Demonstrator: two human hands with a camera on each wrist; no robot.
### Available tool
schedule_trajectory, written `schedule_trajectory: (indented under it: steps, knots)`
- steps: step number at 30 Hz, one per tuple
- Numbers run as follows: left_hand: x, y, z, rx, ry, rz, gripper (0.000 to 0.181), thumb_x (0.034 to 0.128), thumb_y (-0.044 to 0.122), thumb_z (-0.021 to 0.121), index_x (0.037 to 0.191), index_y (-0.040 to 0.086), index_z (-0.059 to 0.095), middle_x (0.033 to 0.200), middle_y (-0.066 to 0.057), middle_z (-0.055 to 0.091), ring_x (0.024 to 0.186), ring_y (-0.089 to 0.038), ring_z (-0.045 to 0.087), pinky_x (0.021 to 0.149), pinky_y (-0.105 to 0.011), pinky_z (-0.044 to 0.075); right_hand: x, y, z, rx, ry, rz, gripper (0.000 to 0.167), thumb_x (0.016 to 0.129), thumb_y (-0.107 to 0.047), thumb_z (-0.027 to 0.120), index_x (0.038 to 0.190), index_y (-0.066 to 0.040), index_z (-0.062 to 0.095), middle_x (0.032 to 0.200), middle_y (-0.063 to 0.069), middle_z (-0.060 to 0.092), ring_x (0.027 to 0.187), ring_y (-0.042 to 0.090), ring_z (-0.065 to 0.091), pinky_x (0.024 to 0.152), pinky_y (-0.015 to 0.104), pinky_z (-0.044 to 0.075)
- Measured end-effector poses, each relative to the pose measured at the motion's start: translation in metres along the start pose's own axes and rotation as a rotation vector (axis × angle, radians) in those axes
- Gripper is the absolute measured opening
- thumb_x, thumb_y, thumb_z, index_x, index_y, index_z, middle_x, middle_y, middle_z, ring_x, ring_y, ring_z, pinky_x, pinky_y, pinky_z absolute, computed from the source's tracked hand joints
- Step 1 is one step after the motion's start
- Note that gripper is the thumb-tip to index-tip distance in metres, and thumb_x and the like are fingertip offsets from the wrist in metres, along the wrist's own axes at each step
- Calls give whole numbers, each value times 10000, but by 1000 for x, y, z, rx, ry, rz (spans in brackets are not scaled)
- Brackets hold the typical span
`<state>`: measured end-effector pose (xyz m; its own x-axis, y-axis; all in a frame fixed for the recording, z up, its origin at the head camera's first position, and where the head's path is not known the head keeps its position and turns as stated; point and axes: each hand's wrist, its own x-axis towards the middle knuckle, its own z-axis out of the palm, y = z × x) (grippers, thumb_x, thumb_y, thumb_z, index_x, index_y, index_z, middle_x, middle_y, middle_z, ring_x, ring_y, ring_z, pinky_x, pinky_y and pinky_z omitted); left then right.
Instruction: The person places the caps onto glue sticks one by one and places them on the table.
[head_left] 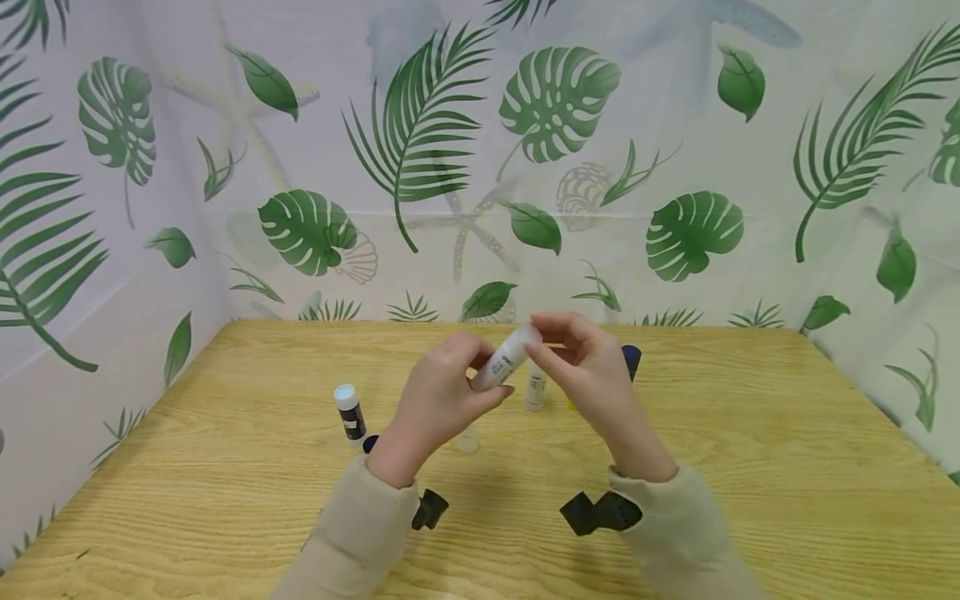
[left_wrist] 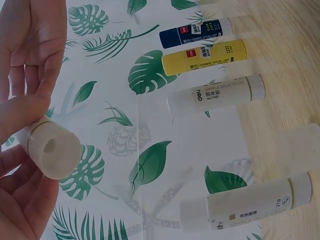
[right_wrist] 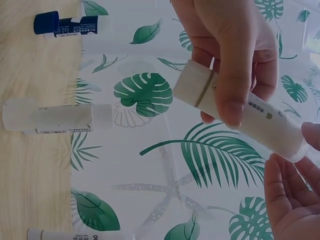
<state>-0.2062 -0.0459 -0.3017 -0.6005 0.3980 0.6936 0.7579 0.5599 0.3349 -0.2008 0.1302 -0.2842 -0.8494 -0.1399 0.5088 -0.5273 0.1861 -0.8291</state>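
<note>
White glue stick (head_left: 506, 364) slants above the table (head_left: 225, 500): our left grip (head_left: 442, 387) is curled round its lower part while our right grip (head_left: 588, 358) pinches its upper end. We judge it light and stiff, its smooth round barrel apt to roll or slip, so we'd hold it firmly mid-barrel without squeezing hard. Below it stands another white stick (head_left: 536, 392); right of it, a yellow stick (left_wrist: 207, 57); left of it, a navy stick (head_left: 351, 414).
</note>
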Motion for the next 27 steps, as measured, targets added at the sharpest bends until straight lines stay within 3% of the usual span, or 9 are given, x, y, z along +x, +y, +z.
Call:
schedule_trajectory:
  steps: [6,13,20,27]
  knots:
    - [-1,0,0,5,46,-24,269,684,132,765,867,49,587,782,-18,558,661,-95,509,558,-198,435,4,1,14,30,43,51,346,798,-28,637,1104,34,489,965,140,549,861,139,556,703,229,480]
    - [-1,-3,-1,-29,121,-51,334,671,143,774,917,24,581,836,-48,558,735,-119,539,568,-182,451,11,-3,29,71,67,44,362,778,-25,658,1092,14,483,953,137,573,860,170,557,698,253,486]
    - [0,-5,-3,-27,94,-73,342,683,160,765,933,29,572,854,-45,543,744,-116,528,583,-189,447,14,-4,31,56,70,42,343,785,-24,649,1084,16,485,984,127,564,876,182,559,701,256,486]
    - [2,-11,-12,93,31,-149,279,727,167,731,911,37,568,833,-51,545,733,-150,521,611,-245,454,19,11,31,15,90,68,342,781,-14,652,1085,27,501,1010,132,551,901,210,558,728,271,487]
